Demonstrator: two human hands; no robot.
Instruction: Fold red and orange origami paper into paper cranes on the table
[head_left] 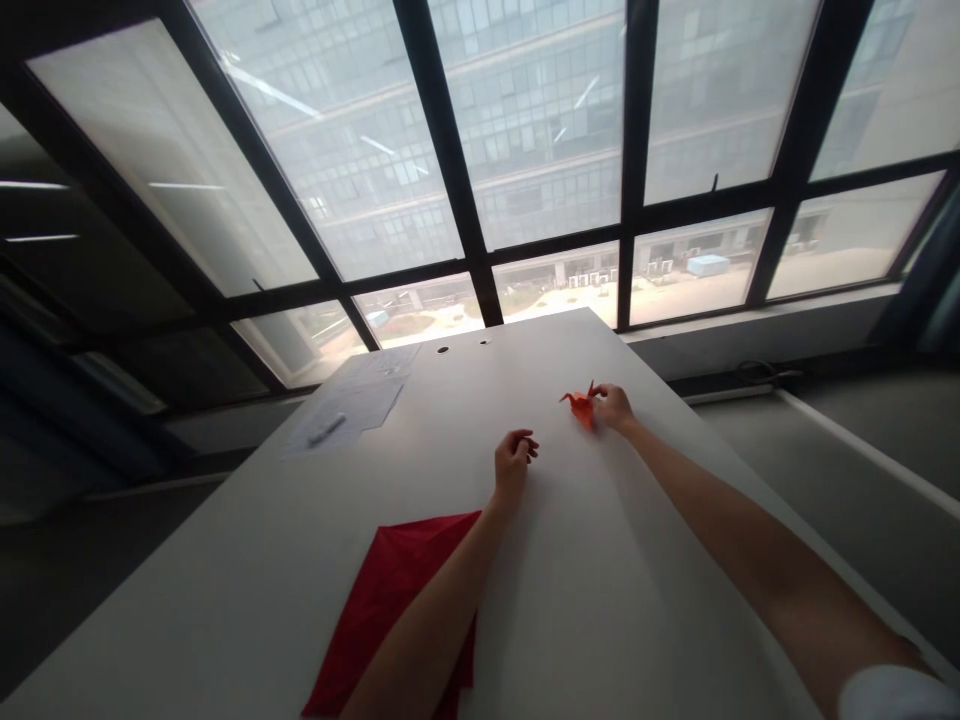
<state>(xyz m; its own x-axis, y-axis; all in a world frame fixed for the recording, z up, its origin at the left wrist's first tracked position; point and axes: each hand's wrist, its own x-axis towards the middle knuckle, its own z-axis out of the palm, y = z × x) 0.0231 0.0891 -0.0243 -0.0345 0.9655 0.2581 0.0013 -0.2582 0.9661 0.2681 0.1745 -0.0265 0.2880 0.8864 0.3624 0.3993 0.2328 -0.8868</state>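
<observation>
An orange folded paper crane [580, 408] is at the right part of the white table [300, 560]. My right hand [612, 406] pinches it at its right side, thumb and fingers closed on the paper. To the left and nearer to me, my left hand [514, 460] is over the table with loosely curled fingers, a little apart, and nothing shows in it. Below my left forearm lies a red sheet or cloth [382, 590], partly covered by that arm.
White papers [356, 400] with a pale marker-like object [327, 429] on them lie at the far left of the table. Two small holes are near the far edge. Large windows stand behind, and a white pipe [862, 450] runs right of the table.
</observation>
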